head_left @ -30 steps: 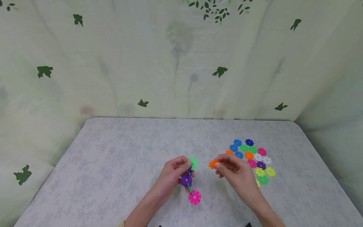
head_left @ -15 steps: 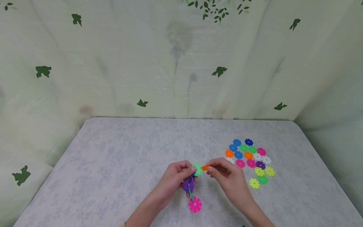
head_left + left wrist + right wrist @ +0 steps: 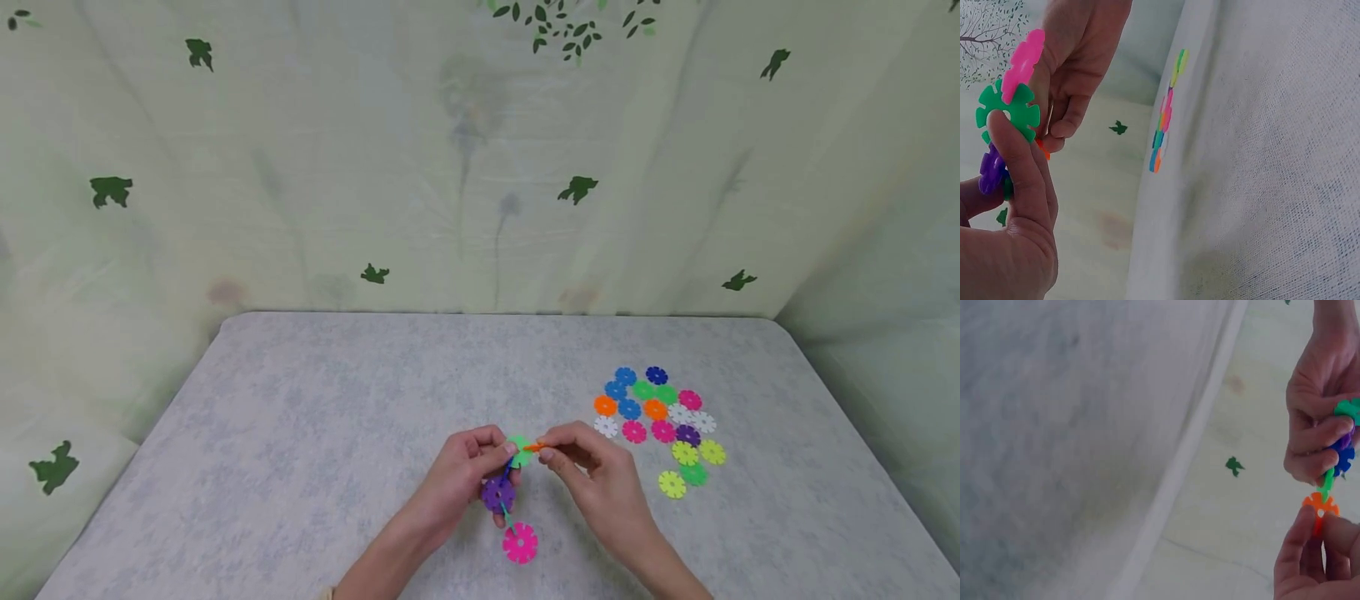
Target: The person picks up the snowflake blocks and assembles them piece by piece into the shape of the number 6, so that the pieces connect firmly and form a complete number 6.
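My left hand (image 3: 459, 473) grips a chain of joined flower-shaped notched plastic discs. A pink disc (image 3: 520, 543) hangs at its lower end, followed by a green disc (image 3: 1024, 114), a purple disc (image 3: 498, 495), a dark blue disc (image 3: 1345, 460) and a light green disc (image 3: 517, 452) at the top. Between thumb and fingertips, my right hand (image 3: 603, 479) pinches an orange disc (image 3: 1320, 502). The orange disc is edge-on in the head view, and its rim meets the edge of the light green disc. How deep the notches mesh is too small to tell.
Loose notched discs in many colours lie on the grey table (image 3: 337, 400), right of the hands; a yellow disc (image 3: 672, 484) is nearest the right hand. A pale curtain (image 3: 420, 167) with leaf and bird prints hangs behind the table.
My right hand has moved left, bringing the orange disc from apart to against the light green disc and turning it edge-on. The left hand and its chain have shifted slightly right and nearer.
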